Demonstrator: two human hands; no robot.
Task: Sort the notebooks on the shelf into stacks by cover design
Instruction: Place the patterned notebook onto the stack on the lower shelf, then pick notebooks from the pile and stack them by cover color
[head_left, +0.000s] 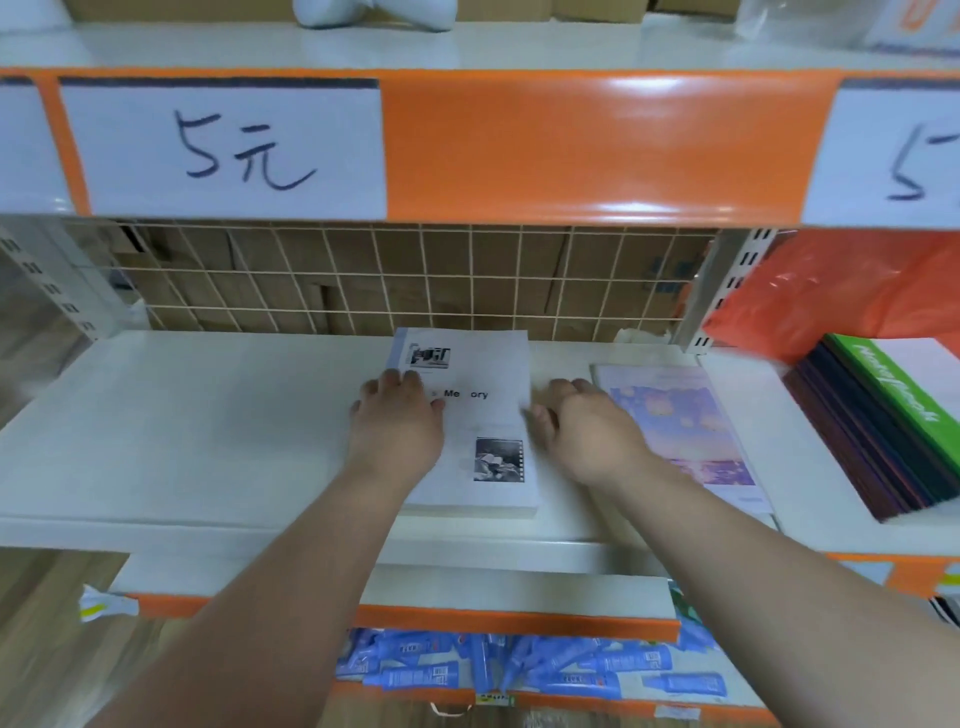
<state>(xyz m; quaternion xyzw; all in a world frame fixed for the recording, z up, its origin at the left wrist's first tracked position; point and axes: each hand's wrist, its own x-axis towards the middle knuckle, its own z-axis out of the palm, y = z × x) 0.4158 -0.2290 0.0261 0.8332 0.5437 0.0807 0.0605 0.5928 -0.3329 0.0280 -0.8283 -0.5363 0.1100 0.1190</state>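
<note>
Left hand (397, 415) flat on centre-frame stack (483, 364); right hand (587, 426) curled at edge, grip unclear. Uneven pressure could skew it.

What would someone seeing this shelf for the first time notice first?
The handwritten price sign on the bright orange shelf strip, upper left. Mid-shelf, the left hand rests on a white notebook stack, the right hand at its right edge, a purple-cover notebook beside it.
</note>
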